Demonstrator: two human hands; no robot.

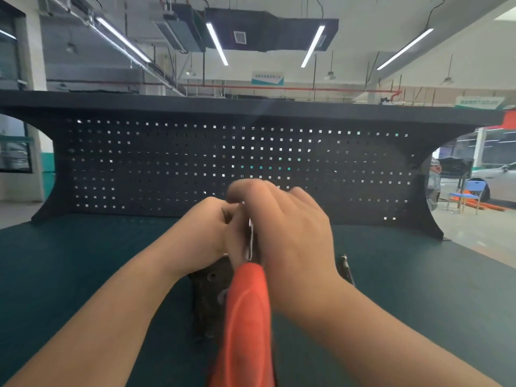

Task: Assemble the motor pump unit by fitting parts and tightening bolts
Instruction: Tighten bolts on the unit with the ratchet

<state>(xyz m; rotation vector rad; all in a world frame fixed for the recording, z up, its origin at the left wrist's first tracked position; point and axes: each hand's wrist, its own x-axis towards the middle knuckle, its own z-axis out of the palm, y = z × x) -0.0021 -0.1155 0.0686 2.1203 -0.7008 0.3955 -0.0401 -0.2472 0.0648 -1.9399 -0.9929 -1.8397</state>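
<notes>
Both hands meet above the dark motor pump unit (pixel 208 291) on the green tabletop (pixel 83 261). The left hand (pixel 206 233) is curled, though around what is hidden; the right hand (pixel 284 230) grips the metal shaft of an orange-handled tool (pixel 245 317). Behind the unit stands a black pegboard (pixel 167 163). Hanging signs beyond it are unreadable.

Hanging signs (pixel 267 78) blurred, unreadable
</notes>
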